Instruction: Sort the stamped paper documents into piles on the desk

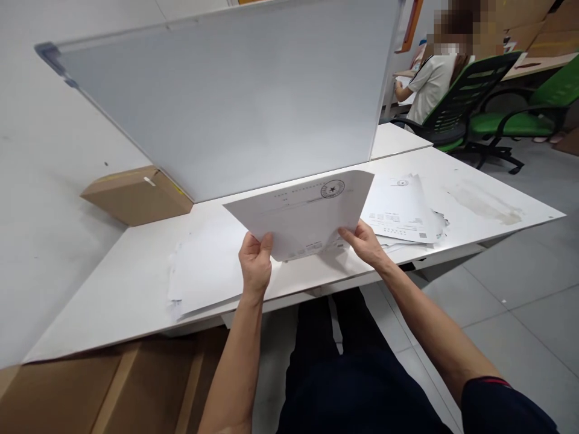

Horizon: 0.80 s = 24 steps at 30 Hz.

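Both my hands hold one white printed sheet [304,212] with a round star stamp near its far edge, lifted a little above the white table [452,181]. My left hand [255,264] pinches the sheet's near left corner, thumb on top. My right hand [364,243] grips the near right corner, fingers closed on the paper. A stack of white sheets [203,271] lies on the table to the left of my left hand. Another pile of printed papers [402,211] lies to the right, just beyond my right hand.
A large whiteboard [226,96] stands upright along the table's far edge. A cardboard box [136,196] sits at the left against the wall, and flat cardboard [90,392] lies below the table. Another person [434,78] sits on a green chair [479,102] at the far right.
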Tool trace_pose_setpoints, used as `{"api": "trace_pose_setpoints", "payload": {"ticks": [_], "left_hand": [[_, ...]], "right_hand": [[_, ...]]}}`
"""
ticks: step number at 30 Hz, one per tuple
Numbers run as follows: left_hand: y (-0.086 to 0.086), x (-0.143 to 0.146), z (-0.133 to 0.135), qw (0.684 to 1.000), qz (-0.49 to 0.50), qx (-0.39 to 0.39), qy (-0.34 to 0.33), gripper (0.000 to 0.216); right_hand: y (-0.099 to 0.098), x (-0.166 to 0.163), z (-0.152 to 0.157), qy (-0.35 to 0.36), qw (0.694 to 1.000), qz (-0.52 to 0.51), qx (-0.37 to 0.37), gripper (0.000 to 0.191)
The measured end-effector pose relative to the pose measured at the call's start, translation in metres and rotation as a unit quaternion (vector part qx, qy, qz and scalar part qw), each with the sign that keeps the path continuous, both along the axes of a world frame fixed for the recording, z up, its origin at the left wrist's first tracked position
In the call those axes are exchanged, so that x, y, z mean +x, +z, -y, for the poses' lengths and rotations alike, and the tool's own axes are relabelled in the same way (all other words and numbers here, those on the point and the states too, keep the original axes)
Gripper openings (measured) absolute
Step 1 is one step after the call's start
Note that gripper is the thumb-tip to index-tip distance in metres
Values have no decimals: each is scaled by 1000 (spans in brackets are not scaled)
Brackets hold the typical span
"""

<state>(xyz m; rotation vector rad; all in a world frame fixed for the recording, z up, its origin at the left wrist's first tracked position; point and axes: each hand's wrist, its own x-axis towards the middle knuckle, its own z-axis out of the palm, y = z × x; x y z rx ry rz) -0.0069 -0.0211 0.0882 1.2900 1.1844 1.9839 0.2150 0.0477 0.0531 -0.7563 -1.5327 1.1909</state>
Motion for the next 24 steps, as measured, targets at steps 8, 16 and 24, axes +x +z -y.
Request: {"api": "trace_pose_setpoints", "payload": {"ticks": [8,16,24], "left_hand": [[11,-21,12,995,-21,0,99,52],[10,-40,41,960,-233,-130,86,50],[-38,-27,30,985,-77,-140,67,22]], "right_hand": [[39,20,1,-75,972,183,129,21],[141,27,38,-32,737,578,348,22],[154,20,35,-23,675,654,341,19]]}}
